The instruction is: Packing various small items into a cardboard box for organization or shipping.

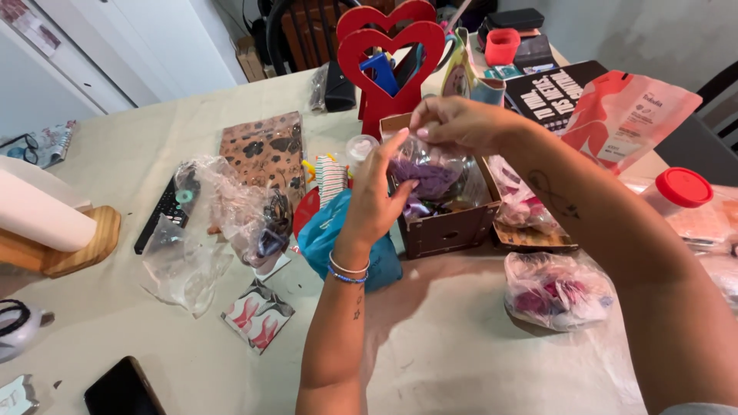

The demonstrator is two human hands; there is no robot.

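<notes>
both hands hold a clear plastic bag of purple pieces point(432, 175) above a brown box point(448, 227) in the middle of the counter point(461, 361). the left hand point(377, 196) has a closed grip on its near-left side; the right hand point(461, 123) pinches its top. a blue bag point(330, 234) lies just left of the box.

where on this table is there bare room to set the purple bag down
Bare cloth lies in front, between the phone, the patterned card and the pink bag, and at far left beyond the remote. Around the wooden box and red heart stand it is crowded.
</notes>
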